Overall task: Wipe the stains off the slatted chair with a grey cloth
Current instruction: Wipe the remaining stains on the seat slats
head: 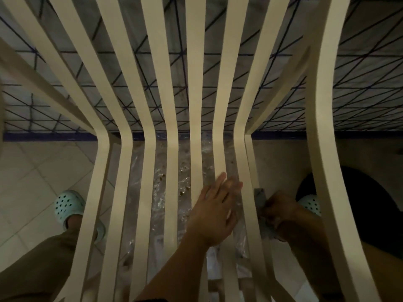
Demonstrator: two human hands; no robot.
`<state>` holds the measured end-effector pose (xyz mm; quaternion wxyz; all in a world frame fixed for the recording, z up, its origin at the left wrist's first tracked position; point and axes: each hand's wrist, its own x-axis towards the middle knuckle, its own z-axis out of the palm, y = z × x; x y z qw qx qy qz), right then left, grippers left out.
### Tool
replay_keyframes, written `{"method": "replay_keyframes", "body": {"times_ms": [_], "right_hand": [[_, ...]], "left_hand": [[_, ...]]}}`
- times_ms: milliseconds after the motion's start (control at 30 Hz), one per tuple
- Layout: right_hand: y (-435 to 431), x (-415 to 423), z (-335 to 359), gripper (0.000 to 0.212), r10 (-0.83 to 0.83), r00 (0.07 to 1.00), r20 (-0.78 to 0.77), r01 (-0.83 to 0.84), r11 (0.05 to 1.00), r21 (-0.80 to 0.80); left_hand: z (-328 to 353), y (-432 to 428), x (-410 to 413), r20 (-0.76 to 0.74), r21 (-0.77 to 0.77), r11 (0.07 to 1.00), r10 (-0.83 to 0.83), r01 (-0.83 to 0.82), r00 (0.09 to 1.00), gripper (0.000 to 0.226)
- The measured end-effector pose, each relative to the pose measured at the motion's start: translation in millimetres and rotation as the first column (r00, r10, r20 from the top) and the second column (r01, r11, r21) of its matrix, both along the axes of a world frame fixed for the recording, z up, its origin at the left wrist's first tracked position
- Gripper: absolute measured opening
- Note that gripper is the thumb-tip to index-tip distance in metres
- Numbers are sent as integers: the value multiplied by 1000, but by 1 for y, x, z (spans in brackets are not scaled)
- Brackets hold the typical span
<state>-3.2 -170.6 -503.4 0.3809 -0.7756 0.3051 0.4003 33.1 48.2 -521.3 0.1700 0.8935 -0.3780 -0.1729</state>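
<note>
The left hand [214,211] lies flat with fingers spread on the slatted chair [195,105], while the right hand [280,211] squeezes the grey cloth [260,198] against an outer slat, so I think wiping is underway and needs a firm rub along it.

A tiled room in what looks like a home: pale floor tiles [32,171], a wall [359,73] of line-patterned tiles edged in dark blue, and a person wearing mint-green clogs [67,205] at a cream slatted chair [172,83].
</note>
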Motion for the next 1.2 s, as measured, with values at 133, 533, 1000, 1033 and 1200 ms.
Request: {"method": "replay_keyframes", "body": {"times_ms": [133,533,1000,1033,1200], "right_hand": [[-14,47,-22,15,9,991,133,0,998,-71],[-45,176,-77,23,-132,943,305,194,964,-181],[-37,159,-62,37,202,948,246,-74,892,-445],[-40,161,-66,36,219,945,242,-83,878,-472],[-35,169,-71,30,314,918,241,-171,863,-474]], "left_hand": [[-5,3,6,29,-7,999,39,-38,999,67],[-16,-1,14,14,58,998,-5,5,1000,69],[-15,-5,4,-12,52,998,21,-20,1000,69],[-15,-7,4,-10,50,999,15,-14,1000,69],[-13,-6,14,8,63,998,-4,4,1000,68]]}}
